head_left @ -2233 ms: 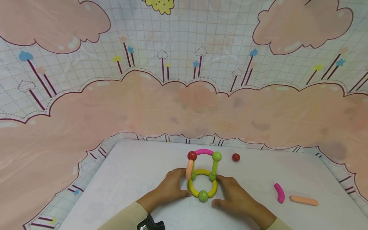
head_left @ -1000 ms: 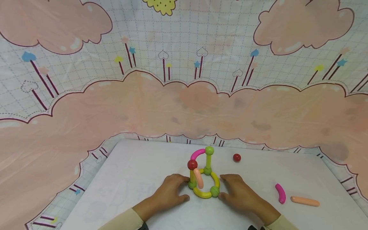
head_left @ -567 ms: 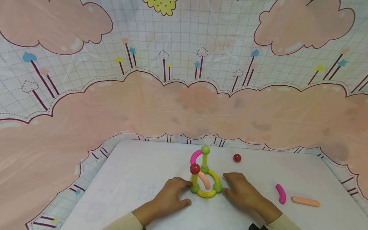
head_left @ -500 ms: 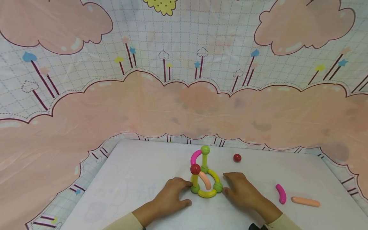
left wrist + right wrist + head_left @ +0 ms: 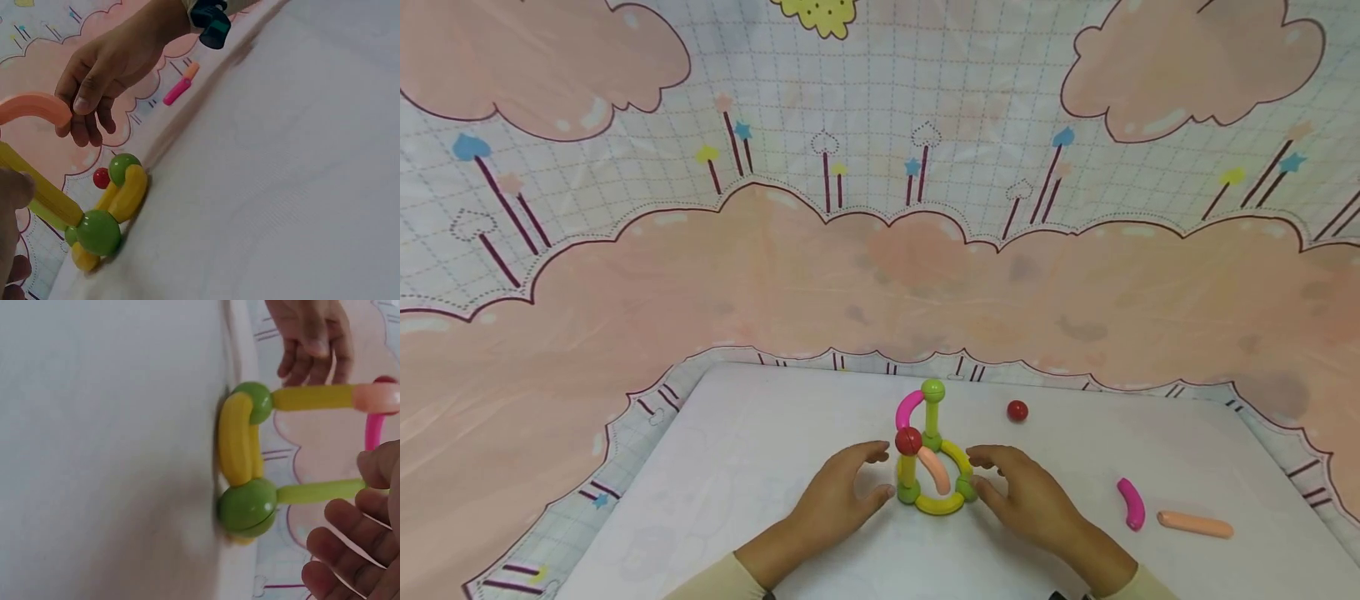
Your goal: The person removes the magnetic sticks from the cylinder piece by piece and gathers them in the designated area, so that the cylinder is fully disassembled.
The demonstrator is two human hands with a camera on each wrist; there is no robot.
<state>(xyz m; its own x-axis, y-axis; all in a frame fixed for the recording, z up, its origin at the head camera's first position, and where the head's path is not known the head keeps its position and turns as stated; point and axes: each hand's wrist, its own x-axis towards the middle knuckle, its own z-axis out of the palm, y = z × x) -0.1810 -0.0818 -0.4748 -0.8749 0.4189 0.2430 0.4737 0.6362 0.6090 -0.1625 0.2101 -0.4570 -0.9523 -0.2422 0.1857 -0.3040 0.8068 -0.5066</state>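
A ball-and-rod building toy stands between my hands in the head view. Its base is a ring of yellow curved rods (image 5: pixel 940 505) and green balls (image 5: pixel 908 491). A yellow upright carries a red ball (image 5: pixel 907 441), and a light green rod (image 5: pixel 932 419) carries another green ball. A magenta curved rod (image 5: pixel 908 409) links the two tops. From the red ball a peach curved rod (image 5: pixel 934 472) slants down over the ring. My left hand (image 5: pixel 831 496), loosely bent, is beside the toy's left, apparently apart. My right hand (image 5: pixel 1033 500) hovers at its right, thumb overlapping a green ball; contact unclear.
A loose red ball (image 5: pixel 1017 411) lies behind the toy to the right. Farther right are a magenta curved rod (image 5: pixel 1131 504) and a straight peach rod (image 5: pixel 1195 524) on the white tabletop (image 5: pixel 760 425). A patterned cloth (image 5: pixel 880 283) hangs behind and around the table.
Earlier the toy turned counterclockwise, bringing the red ball nearer. Since half a second ago it stays put; my left fingers have lifted off it and my right hand has shifted slightly left.
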